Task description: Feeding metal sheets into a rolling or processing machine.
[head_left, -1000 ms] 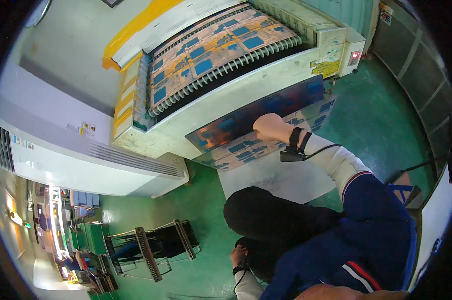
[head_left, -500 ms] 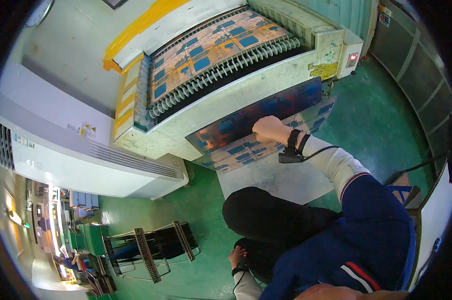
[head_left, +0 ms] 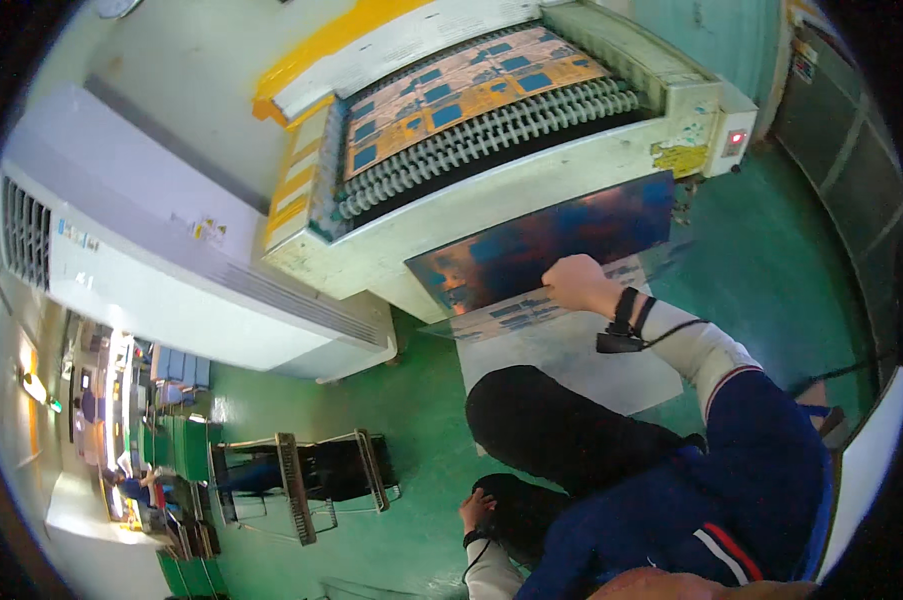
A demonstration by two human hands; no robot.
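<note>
My right hand (head_left: pixel 579 283) is closed at the near edge of a thin copper-coloured circuit panel (head_left: pixel 501 318) with blue patterning. Directly beyond it, a dark, shiny panel (head_left: pixel 561 240) with orange-brown patches leans by the front of a roller machine (head_left: pixel 371 265). My fingertips are hidden, so whether they touch the dark panel too cannot be told. Down at the lower middle, my left hand (head_left: pixel 477 510) rests on my dark-trousered knee with its fingers apart, holding nothing.
Another patterned copper panel (head_left: pixel 451 95) lies on the machine's rollers (head_left: pixel 491 140). A whitish sheet (head_left: pixel 581 360) covers some green floor before my knees. A tall white air conditioner (head_left: pixel 181 290) is at left, a slotted metal rack (head_left: pixel 296 485) lower left. A person (head_left: pixel 136 488) is far left.
The view has shifted, moving the scene rightward. Less of the patterned panel in my right hand shows, and it is blurred. More rollers show before the panel on the machine. My left hand stays put.
</note>
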